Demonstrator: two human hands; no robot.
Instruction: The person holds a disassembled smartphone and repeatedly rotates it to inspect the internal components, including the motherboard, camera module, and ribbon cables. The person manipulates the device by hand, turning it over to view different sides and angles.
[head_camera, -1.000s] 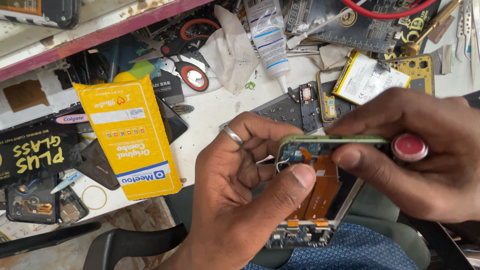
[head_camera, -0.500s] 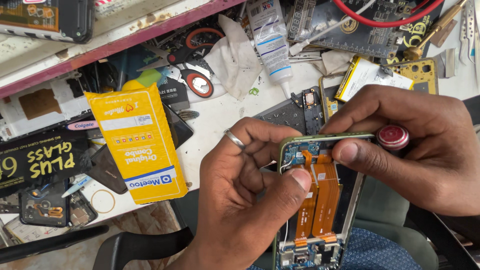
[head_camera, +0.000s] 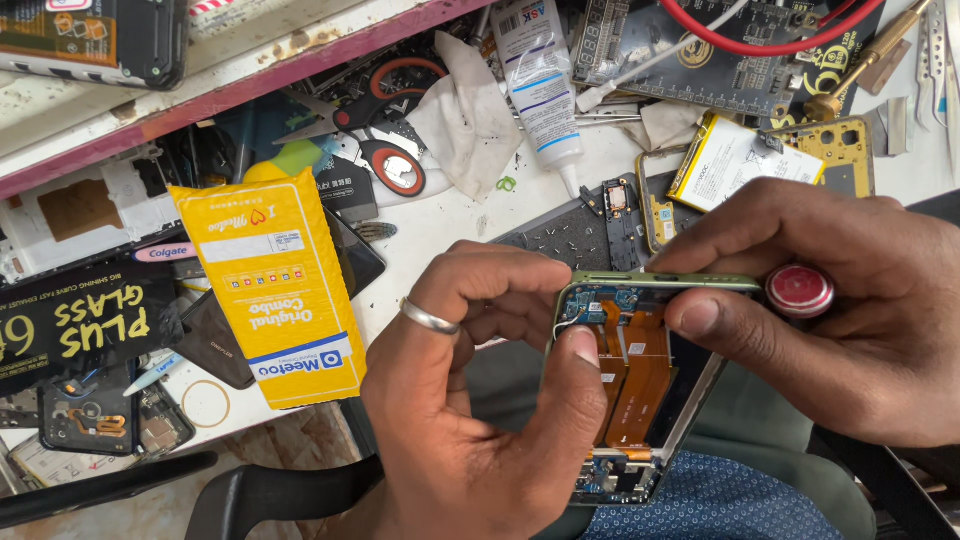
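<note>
Both hands grip an opened phone frame (head_camera: 640, 390) above the person's lap: the left hand (head_camera: 470, 400) pinches its left edge, thumb on the board, while the right hand (head_camera: 840, 310) clamps the top, a red-capped tool (head_camera: 800, 290) tucked in it. The back is off, orange flex cables (head_camera: 635, 370) exposed; reassembly remains. Since the earlier frames, the phone has tilted up, showing more of its inside.

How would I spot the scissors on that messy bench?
Start at the big yellow packet left of the hands. Just above its right corner lie the scissors, beside a crumpled white cloth. Their black handles with red-rimmed loops set them apart.
</note>
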